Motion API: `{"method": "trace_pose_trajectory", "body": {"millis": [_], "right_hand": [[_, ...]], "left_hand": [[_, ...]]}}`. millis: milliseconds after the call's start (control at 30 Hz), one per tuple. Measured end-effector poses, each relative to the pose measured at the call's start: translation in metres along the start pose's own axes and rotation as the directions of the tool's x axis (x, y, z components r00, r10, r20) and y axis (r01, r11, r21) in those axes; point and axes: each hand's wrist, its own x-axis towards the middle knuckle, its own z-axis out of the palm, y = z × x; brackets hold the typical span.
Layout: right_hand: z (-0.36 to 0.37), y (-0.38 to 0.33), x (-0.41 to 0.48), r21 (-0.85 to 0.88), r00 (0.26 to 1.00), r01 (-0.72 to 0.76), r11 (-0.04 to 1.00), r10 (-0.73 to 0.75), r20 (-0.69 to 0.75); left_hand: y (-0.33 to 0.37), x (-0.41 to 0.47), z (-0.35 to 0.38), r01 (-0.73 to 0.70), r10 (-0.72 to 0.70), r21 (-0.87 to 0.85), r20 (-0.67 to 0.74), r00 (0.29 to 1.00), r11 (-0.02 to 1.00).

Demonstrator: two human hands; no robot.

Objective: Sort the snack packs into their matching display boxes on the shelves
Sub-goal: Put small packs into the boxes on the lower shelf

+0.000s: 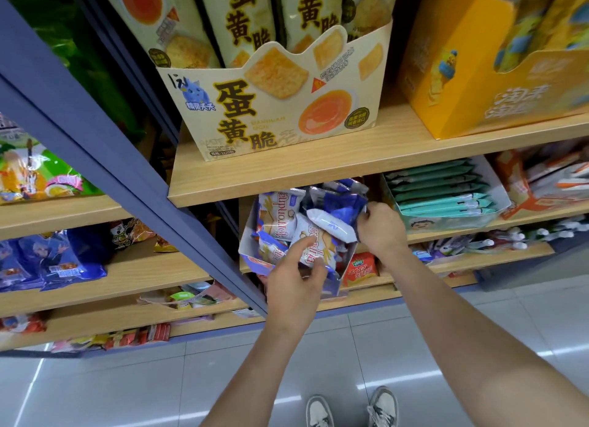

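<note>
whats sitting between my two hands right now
In the head view, snack packs lie between the left hand and right hand, piled in the blue-and-white display box. Each hand grips one of them.

Head camera looks down, close to shelves (287, 184).

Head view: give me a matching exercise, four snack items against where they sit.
1 cream display box
2 yellow display box
3 teal packs
4 blue-and-white packs

a gripped by left hand and right hand
b upper shelf, far right
c upper shelf, directly above the hands
d lower shelf, right of the right hand

Pairs: 1-c, 2-b, 3-d, 4-a
</note>
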Motion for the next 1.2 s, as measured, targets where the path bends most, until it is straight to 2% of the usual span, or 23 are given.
{"method": "trace_pose_trajectory", "body": {"millis": [133,200,267,333,400,467,567,667,833,933,1033,1100,1167,1200], "right_hand": [[-0.009,0.001,0.002,0.145,0.999,0.016,0.989,-0.01,-0.04],[-0.017,0.006,-0.013,0.236,0.996,0.082,0.968,-0.075,-0.038],[-0.018,0.011,-0.031,0.169,0.965,0.257,0.951,-0.263,0.012],[-0.009,0.015,-0.036,0.004,0.915,0.402,0.916,-0.402,0.041],[0.001,0.015,-0.028,-0.091,0.888,0.457,0.885,-0.459,-0.008],[0.007,0.012,-0.021,-0.106,0.868,0.486,0.867,-0.493,-0.054],[0.005,0.009,-0.018,-0.054,0.865,0.49,0.87,-0.493,-0.091],[-0.012,0.003,-0.022,0.166,0.895,0.443,0.881,-0.424,-0.138],[-0.034,-0.001,-0.041,0.297,0.884,0.45,0.842,-0.466,-0.019],[-0.035,0.002,-0.042,0.274,0.853,0.476,0.836,-0.514,0.085],[-0.038,0.005,-0.038,0.308,0.848,0.411,0.858,-0.484,0.215],[-0.035,0.003,-0.037,0.246,0.84,0.411,0.878,-0.469,0.272],[-0.028,0.001,-0.035,0.15,0.859,0.442,0.884,-0.465,0.213],[-0.024,0.0,-0.032,0.109,0.865,0.461,0.881,-0.473,0.168]], "left_hand": [[0.002,0.002,-0.004,0.075,-0.056,-0.173,0.11,0.992,0.982],[-0.001,0.001,-0.012,0.085,-0.059,-0.21,0.129,0.99,0.974],[-0.005,0.003,-0.02,0.029,-0.017,-0.156,0.082,0.997,0.987],[-0.003,0.006,-0.026,0.011,-0.008,-0.076,0.039,0.999,0.997],[0.001,0.008,-0.029,0.015,-0.014,-0.05,0.024,1.0,0.999],[0.006,0.007,-0.034,-0.016,0.018,-0.051,0.028,0.999,0.999],[0.01,0.007,-0.046,-0.097,0.096,0.042,0.015,0.995,0.994],[0.013,0.01,-0.055,-0.209,0.206,0.246,0.038,0.978,0.946],[0.026,0.03,-0.046,-0.375,0.343,0.408,0.152,0.927,0.833],[0.034,0.041,-0.031,-0.435,0.394,0.482,0.189,0.899,0.761],[0.03,0.048,-0.021,-0.492,0.437,0.498,0.233,0.869,0.714],[0.024,0.054,-0.016,-0.522,0.456,0.51,0.261,0.851,0.684],[0.023,0.057,-0.013,-0.522,0.465,0.47,0.241,0.852,0.712],[0.024,0.057,-0.012,-0.483,0.441,0.41,0.199,0.875,0.773]]}}
